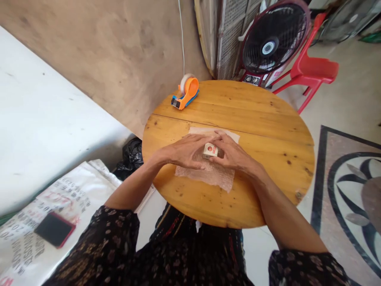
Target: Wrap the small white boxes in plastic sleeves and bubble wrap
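A small pale box [210,150] with a red print on it sits on a sheet of bubble wrap [208,176], near its middle. From the left, my left hand [188,151] reaches over the wrap with fingers stretched out and thumb apart, beside the box. My right hand [233,154] curves around the box's right side, thumb tip at its near edge and fingers spread beyond it. Beyond the box the fingertips of both hands meet or overlap. Whether any right fingertip presses on the box's far side is hidden.
An orange and blue tape dispenser [188,93] stands at the back left of the round wooden table [262,119]. Behind the table are a fan [275,39] and a red chair [315,67]. At left, a phone [55,229] lies on a white printed sack [89,186], near a black plastic bag [131,155].
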### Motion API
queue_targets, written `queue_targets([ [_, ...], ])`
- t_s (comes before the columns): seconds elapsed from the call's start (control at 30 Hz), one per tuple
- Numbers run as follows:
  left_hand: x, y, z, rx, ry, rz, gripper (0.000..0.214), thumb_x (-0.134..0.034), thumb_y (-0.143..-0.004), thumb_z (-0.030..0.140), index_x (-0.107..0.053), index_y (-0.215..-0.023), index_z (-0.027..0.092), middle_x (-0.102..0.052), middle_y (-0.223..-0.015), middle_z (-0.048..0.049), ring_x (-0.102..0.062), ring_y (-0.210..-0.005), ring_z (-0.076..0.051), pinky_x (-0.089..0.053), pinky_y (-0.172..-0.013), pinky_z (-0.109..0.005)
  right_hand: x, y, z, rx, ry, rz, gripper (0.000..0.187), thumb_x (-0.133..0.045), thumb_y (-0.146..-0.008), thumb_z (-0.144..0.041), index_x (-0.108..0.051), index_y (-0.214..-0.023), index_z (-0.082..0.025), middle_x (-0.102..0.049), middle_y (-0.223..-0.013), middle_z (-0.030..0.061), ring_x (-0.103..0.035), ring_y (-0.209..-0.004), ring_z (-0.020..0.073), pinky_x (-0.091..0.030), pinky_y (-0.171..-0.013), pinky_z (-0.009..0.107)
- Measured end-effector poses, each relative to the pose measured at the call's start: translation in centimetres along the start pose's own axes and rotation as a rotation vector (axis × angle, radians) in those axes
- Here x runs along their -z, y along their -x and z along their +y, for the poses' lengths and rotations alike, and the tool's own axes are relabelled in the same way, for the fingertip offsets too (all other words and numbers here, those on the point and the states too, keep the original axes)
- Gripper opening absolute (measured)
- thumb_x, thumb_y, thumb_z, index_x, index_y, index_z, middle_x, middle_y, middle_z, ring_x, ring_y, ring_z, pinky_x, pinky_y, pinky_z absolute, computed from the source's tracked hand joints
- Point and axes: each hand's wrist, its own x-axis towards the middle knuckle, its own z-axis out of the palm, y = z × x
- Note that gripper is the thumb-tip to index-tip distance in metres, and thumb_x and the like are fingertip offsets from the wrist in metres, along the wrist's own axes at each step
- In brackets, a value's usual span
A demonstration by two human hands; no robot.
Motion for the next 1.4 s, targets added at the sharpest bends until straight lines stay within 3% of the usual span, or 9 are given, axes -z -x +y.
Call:
queue_targets([
  [0.1,-0.3,2.0,2.4,0.059,-0.072,0.047,0.093,-0.067,-0.082,0.065,-0.033,-0.156,0.022,-0.042,-0.158,-0.0176,-0.040,-0.145,-0.036,-0.031,-0.119,-0.054,-0.1,0.1,0.2,-0.003,-0.005,-0.002,0.053,-0.069,-0.083,-0.039,-0.063,-0.132,-0.021,-0.049,-0.148,0.0180,-0.040,-0.144,0.0389,-0.039,-0.114,0.055],
  [0.23,-3.0,4.5,4.9,0.183,-0.258,0.152,0.099,-0.076,-0.073,0.066,-0.041,-0.151,0.017,-0.029,-0.163,-0.0228,-0.027,-0.151,-0.041,-0.021,-0.122,-0.062,-0.1,0.2,0.2,-0.011,-0.004,-0.007,0.054,-0.069,-0.082,-0.039,-0.064,-0.132,-0.019,-0.044,-0.152,0.0190,-0.047,-0.138,0.0376,-0.043,-0.111,0.052],
  [0.37,-5.9,5.2,6.0,0.243,-0.354,0.199,0.072,-0.080,-0.077,0.045,-0.055,-0.138,0.017,-0.037,-0.160,-0.0215,-0.033,-0.150,-0.039,-0.020,-0.124,-0.061,0.1,0.1,-0.2,-0.022,0.017,-0.032,0.054,-0.069,-0.082,-0.039,-0.063,-0.132,-0.019,-0.046,-0.150,0.0192,-0.050,-0.135,0.0377,-0.045,-0.109,0.052],
  [0.53,-7.4,4.2,6.1,0.258,-0.411,0.342,0.026,-0.066,-0.087,0.019,-0.069,-0.113,0.017,-0.050,-0.152,-0.0182,-0.044,-0.144,-0.033,-0.030,-0.122,-0.057,0.1,0.1,0.0,-0.010,0.008,-0.025,0.054,-0.068,-0.083,-0.040,-0.063,-0.133,-0.020,-0.050,-0.146,0.0185,-0.053,-0.131,0.0375,-0.045,-0.107,0.052],
  [0.6,-7.3,3.7,5.9,0.252,-0.399,0.397,0.016,-0.061,-0.090,0.018,-0.071,-0.102,0.019,-0.055,-0.148,-0.0150,-0.049,-0.140,-0.030,-0.034,-0.120,-0.055,0.1,0.1,0.2,0.001,-0.018,-0.029,0.053,-0.066,-0.085,-0.045,-0.063,-0.132,-0.021,-0.049,-0.147,0.0180,-0.053,-0.131,0.0373,-0.045,-0.107,0.052],
  [0.73,-6.1,2.8,5.6,0.236,-0.299,0.496,0.016,-0.056,-0.094,0.024,-0.071,-0.097,0.019,-0.063,-0.138,-0.0135,-0.061,-0.126,-0.026,-0.043,-0.114,-0.051,0.5,0.1,0.0,0.000,-0.097,-0.045,0.051,-0.053,-0.095,-0.053,-0.063,-0.133,-0.021,-0.052,-0.145,0.0162,-0.054,-0.131,0.0344,-0.044,-0.109,0.052],
  [0.9,-4.7,1.0,4.5,0.309,-0.153,0.531,0.014,-0.057,-0.092,0.026,-0.070,-0.092,0.020,-0.071,-0.125,-0.0103,-0.067,-0.114,-0.025,-0.050,-0.103,-0.045,0.9,0.2,0.3,0.013,-0.267,-0.008,0.051,-0.033,-0.103,-0.055,-0.066,-0.126,-0.026,-0.060,-0.139,0.0090,-0.051,-0.135,0.0269,-0.040,-0.115,0.046],
  [1.13,-3.2,-1.3,3.1,0.412,-0.011,0.452,0.014,-0.060,-0.089,0.027,-0.070,-0.087,0.018,-0.075,-0.107,-0.0085,-0.070,-0.099,-0.023,-0.052,-0.091,-0.037,1.0,0.0,1.2,-0.100,-0.435,0.031,0.053,-0.034,-0.102,-0.059,-0.068,-0.125,-0.024,-0.064,-0.138,0.0094,-0.056,-0.132,0.0265,-0.039,-0.116,0.049],
  [1.4,-2.3,-2.4,2.5,0.469,0.073,0.411,0.014,-0.062,-0.086,0.029,-0.070,-0.087,0.018,-0.074,-0.095,-0.0048,-0.067,-0.087,-0.019,-0.049,-0.078,-0.030,2.5,0.0,1.1,-0.097,-0.556,-0.027,0.054,-0.045,-0.096,-0.065,-0.076,-0.109,-0.022,-0.074,-0.120,0.0067,-0.066,-0.116,0.0294,-0.050,-0.101,0.046],
])
